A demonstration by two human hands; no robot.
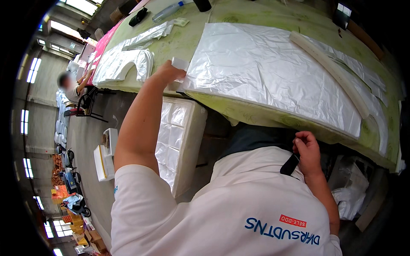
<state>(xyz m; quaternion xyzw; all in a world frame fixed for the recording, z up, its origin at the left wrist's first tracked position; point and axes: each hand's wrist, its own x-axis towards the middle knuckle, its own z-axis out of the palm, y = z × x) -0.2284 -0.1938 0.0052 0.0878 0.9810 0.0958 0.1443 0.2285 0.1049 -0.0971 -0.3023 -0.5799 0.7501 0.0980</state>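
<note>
My left hand (170, 73) reaches out over the front edge of the table, its fingers closed on a small flat white piece (180, 64). Just to its right lies the near-left corner of a stack of shiny white plastic sheets (265, 72). My right hand (308, 151) is beside my waist with its fingers curled in, and nothing shows in it. A black strap (290, 164) lies against it. A long pale curved strip (331, 74) rests across the right part of the stack.
The table wears a green patterned cover (232, 106). Cut white sheets (115, 66) lie at its left, a plastic bottle (167, 12) at the back. Below stands a bundle of plastic-wrapped white pieces (173, 141). White boxes (103, 160) sit on the floor; another person (74, 89) sits far left.
</note>
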